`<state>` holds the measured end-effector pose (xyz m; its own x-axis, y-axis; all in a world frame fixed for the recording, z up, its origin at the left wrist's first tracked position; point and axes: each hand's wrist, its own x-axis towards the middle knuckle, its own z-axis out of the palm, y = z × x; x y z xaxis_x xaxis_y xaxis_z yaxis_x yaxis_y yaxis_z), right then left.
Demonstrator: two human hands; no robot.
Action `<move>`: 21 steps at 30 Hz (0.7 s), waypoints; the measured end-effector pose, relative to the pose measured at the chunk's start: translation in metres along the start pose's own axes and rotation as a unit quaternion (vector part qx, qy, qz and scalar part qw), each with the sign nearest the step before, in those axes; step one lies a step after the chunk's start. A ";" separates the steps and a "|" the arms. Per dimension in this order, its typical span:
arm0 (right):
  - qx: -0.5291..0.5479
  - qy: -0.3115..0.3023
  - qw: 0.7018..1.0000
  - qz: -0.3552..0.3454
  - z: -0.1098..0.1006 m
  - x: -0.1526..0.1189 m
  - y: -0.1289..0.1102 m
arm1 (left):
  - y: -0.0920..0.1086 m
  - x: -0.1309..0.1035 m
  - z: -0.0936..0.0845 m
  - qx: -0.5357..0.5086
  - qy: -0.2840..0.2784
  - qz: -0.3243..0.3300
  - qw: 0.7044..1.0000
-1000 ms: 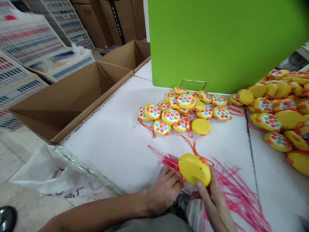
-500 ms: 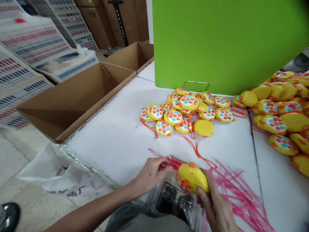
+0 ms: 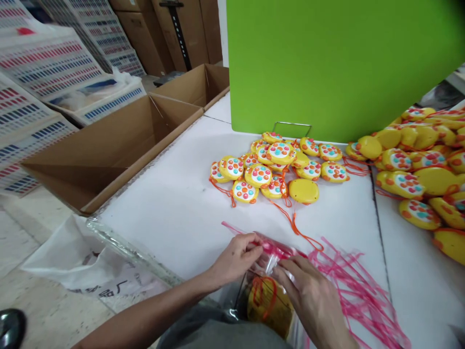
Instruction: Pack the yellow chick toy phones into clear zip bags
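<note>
The left hand (image 3: 240, 254) and right hand (image 3: 312, 291) pinch a clear bag (image 3: 271, 265) (yellow toy (image 3: 278, 315) inside) near its pink edge (image 3: 276, 250).

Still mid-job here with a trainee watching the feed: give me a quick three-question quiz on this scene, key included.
1. Where is the yellow toy nearest the left hand?
A) In a cardboard box
B) Inside the clear bag
C) In a white crate

2. True or false: the tangle of pink strips lies on the white table, beside the right hand.

3. Fill in the colour: the large board behind the smaller toy pile is ____.

Key: 1. B; 2. True; 3. green
</note>
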<state>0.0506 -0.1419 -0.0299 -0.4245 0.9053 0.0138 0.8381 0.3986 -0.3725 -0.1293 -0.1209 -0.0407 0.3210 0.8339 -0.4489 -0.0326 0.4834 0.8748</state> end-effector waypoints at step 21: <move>0.034 0.077 0.908 0.411 -0.033 -0.054 0.115 | -0.002 -0.006 -0.007 0.075 -0.014 0.041 0.996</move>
<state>0.1819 -0.1402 -0.0429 0.3916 0.9050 -0.1663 0.8247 -0.4254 -0.3728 -0.1379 -0.1248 -0.0413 0.3492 0.8604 -0.3712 0.0810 0.3669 0.9267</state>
